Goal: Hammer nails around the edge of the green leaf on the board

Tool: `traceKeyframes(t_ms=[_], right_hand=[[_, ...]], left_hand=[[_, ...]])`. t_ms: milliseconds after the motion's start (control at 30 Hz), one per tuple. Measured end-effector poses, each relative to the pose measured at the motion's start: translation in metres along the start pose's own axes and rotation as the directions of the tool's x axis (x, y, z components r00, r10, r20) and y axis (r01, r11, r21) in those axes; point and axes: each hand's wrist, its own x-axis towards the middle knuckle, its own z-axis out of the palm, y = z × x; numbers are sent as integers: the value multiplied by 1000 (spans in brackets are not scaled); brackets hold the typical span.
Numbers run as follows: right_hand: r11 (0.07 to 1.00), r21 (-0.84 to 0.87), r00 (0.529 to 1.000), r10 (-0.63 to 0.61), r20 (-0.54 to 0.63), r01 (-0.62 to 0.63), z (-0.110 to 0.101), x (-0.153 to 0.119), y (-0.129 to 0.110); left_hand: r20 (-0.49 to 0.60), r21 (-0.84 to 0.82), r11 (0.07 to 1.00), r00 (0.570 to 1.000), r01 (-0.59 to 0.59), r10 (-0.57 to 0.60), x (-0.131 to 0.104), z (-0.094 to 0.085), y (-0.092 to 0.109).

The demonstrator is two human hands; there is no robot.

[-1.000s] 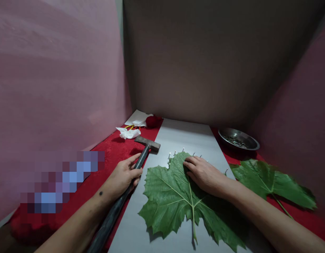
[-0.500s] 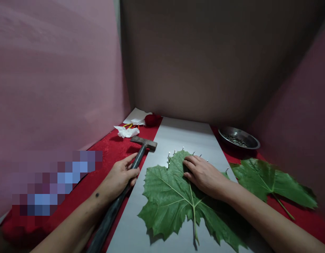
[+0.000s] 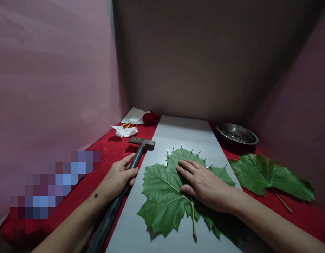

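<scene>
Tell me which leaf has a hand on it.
The leaf on the white board: the right hand lies on it. No hand is on the other leaf, farther right.

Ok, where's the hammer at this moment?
In the head view, the hammer is left of centre, held in the left grip, its metal head overlapping the left edge of the white board, left of the leaf there.

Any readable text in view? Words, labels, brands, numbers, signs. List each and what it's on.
None readable.
No marking legible on the hammer, board or metal bowl.
The pixelated patch at left is too blurred to tell whether it holds any text.
</scene>
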Motion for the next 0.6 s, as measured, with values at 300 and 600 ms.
traceKeyframes(t_ms=[300, 600], right_hand=[[998, 36, 999, 41, 21, -42, -1, 0, -1], [999, 30, 996, 22, -87, -20, 2, 1, -1]], left_hand=[[-16, 44, 999, 1000, 21, -20, -1, 2, 4], [-90, 25, 999, 995, 47, -45, 0, 4, 6]])
